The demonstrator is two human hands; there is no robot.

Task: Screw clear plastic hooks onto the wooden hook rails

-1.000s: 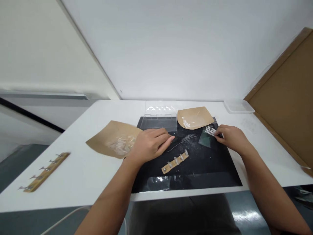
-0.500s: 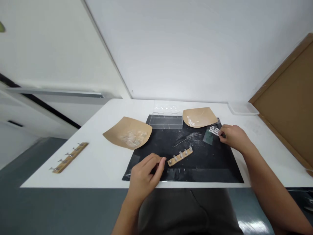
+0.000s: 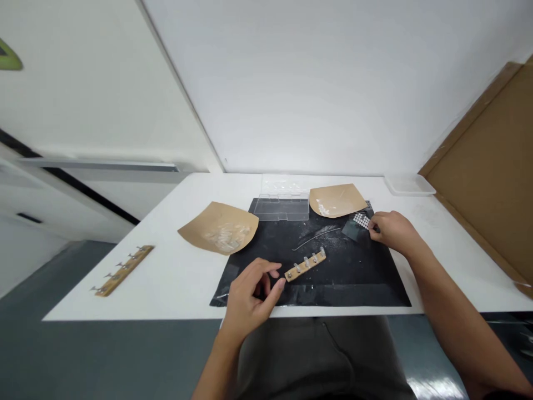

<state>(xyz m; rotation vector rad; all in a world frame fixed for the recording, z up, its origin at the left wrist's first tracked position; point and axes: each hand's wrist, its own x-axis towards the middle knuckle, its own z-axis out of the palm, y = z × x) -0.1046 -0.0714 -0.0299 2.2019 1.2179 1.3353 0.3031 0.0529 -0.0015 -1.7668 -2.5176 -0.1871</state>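
Observation:
My left hand point(image 3: 252, 297) hovers at the near left end of a short wooden strip point(image 3: 306, 266), thumb and forefinger apart with nothing between them. Small clear pieces stand on metal fittings along this strip. At the mat's right side, my right hand point(image 3: 391, 230) pinches at the edge of a sheet of small white dots point(image 3: 361, 220). What lies between those fingertips is too small to make out. The sheet's dark, glossy clear part extends to its left. A thin, pale curved stick point(image 3: 316, 238) lies on the black mat point(image 3: 350, 278) between the hands.
A paper tray point(image 3: 195, 225) of clear pieces stands left, another paper tray point(image 3: 343, 197) with white bits at the back. Between them is an open clear plastic box point(image 3: 281, 210). A second wooden strip point(image 3: 125, 271) lies far left. A shallow tray point(image 3: 410, 186) and cardboard point(image 3: 487, 183) are right.
My left thumb and forefinger have come apart beside the wooden strip. My right hand stays at the dot sheet, still pinched. The whole view has shifted slightly.

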